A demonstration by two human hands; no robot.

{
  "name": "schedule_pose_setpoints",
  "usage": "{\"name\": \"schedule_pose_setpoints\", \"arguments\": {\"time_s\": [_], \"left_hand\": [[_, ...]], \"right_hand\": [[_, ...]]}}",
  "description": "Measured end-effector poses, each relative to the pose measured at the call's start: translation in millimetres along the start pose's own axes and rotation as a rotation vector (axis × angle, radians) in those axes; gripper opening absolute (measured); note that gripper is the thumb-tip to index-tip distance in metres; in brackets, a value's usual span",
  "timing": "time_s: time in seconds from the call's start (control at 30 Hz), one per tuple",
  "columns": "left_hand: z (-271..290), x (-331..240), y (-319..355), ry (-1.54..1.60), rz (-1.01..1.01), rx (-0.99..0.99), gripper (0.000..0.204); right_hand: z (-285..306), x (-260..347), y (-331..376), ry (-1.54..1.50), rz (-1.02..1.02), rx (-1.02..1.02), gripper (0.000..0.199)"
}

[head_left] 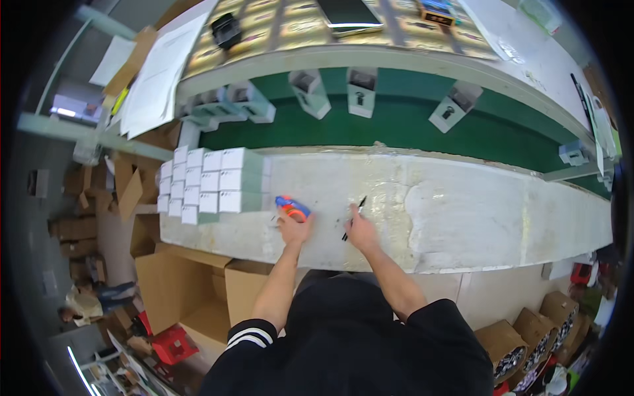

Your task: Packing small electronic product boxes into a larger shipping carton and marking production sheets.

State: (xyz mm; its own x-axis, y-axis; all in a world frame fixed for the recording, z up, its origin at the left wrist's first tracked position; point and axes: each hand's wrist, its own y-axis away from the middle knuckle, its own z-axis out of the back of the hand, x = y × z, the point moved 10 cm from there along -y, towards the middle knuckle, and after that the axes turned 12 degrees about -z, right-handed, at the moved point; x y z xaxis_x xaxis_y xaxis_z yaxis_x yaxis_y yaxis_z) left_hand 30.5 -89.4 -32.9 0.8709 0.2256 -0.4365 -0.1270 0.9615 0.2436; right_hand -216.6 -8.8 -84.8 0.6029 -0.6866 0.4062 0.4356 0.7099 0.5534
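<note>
My left hand (295, 228) is closed on a blue and orange tape dispenser (290, 204) at the worktable's surface, close to the stacked boxes; its exact kind is hard to make out. A short distance to the right, my right hand (362, 232) is closed with a slim black pen (363, 201) in its fingers. The pen slants, its upper end pointing away from me and its lower end showing left of the hand. Several small white boxes (231, 181) with pale green sides stand stacked on the table's left part.
Beyond the white worktable (475, 218) runs a green conveyor belt (403, 112) carrying several upright open boxes (361, 92). A shelf above it holds a dark tablet-like device (349, 14) and a black object (226, 30). An open carton (178, 287) stands at the table's near left.
</note>
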Motion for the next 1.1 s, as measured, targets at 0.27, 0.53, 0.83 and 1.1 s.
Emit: {"name": "schedule_pose_setpoints", "arguments": {"time_s": [0.27,0.53,0.83,1.1], "left_hand": [[-16,-84,17,0.047,-0.286,0.011,0.106],[-78,-215,12,0.189,-0.638,0.22,0.107],[-87,-182,40,0.116,-0.692,0.523,0.11],[100,-10,27,0.102,-0.551,0.69,0.087]], "right_hand": [[109,-77,20,-0.478,0.193,-0.289,0.025],[129,-131,46,-0.423,-0.066,-0.522,0.022],[107,-72,57,-0.592,-0.032,-0.551,0.017],[88,-1,24,-0.587,0.051,-0.375,0.022]]}}
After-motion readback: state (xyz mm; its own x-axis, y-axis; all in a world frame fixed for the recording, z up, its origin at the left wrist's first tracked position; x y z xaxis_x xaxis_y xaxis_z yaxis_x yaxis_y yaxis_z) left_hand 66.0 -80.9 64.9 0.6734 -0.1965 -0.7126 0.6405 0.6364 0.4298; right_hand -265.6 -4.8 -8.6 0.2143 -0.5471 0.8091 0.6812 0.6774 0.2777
